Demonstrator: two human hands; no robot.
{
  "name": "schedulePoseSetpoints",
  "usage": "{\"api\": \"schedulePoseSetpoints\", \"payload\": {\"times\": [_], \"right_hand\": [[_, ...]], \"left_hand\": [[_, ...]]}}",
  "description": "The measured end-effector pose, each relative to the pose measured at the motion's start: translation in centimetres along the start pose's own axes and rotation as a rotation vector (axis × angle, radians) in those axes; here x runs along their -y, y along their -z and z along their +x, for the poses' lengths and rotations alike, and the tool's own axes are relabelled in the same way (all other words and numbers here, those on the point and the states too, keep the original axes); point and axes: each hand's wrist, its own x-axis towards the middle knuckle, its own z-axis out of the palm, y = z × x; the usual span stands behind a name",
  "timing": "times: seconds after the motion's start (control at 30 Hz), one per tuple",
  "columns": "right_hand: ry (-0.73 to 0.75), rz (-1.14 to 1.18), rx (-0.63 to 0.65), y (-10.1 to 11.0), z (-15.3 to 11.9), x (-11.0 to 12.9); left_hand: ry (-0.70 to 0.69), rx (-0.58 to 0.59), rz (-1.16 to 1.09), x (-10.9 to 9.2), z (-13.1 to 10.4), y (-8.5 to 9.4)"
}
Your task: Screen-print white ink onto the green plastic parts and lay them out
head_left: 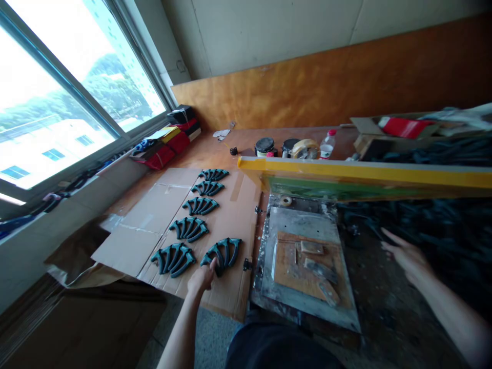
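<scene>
Several groups of dark green curved parts (188, 228) lie fanned out on a flat cardboard sheet (226, 225). My left hand (202, 277) touches the near edge of the right-hand group (223, 253), its fingers closed around or against the end of a part. On the right, my right hand (405, 256) reaches toward a dark heap of similar-looking parts (430, 220), its index finger stretched out. Nothing is visible in my right hand. Its fingertips are near the heap's left edge, and whether they touch a part cannot be made out.
Between my hands stands a metal plate (265, 279) with a wooden board (286, 271) and small blocks. A yellow-edged frame (365, 171) crosses behind it. Jars (264, 146), tape (306, 149) and a bottle (327, 145) stand at the back; an open carton (369, 148) is at right.
</scene>
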Motion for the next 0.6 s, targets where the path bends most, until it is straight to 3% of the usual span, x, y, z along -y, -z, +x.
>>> {"api": "schedulePoseSetpoints", "payload": {"times": [0.07,0.13,0.23,0.3,0.37,0.43,0.5,0.6], "right_hand": [[0.079,-0.097,-0.008,-0.1,-3.2,1.3],[0.307,-0.246,0.069,-1.4,-7.0,2.9],[0.723,-0.378,0.242,-4.3,-11.9,5.4],[0.936,-0.481,0.275,-6.1,-13.9,6.5],[1.066,-0.609,0.251,-7.3,-14.8,7.1],[1.110,-0.719,0.230,-7.8,-15.1,7.3],[1.105,-0.778,0.221,-7.6,-15.0,7.1],[1.032,-0.742,0.212,-6.3,-14.3,6.8]], "left_hand": [[-0.048,-0.013,-0.001,-1.3,0.1,0.9],[-0.145,-0.043,-0.039,-4.1,-0.1,1.9],[-0.430,-0.087,-0.352,-11.1,-1.8,3.9],[-0.665,-0.087,-0.683,-16.5,-3.9,5.7],[-0.837,-0.086,-0.922,-21.2,-6.3,7.5],[-0.924,-0.083,-1.044,-24.3,-8.3,8.9],[-0.950,-0.084,-1.057,-25.5,-9.6,9.6],[-0.918,-0.035,-1.016,-23.6,-10.4,9.2]]}}
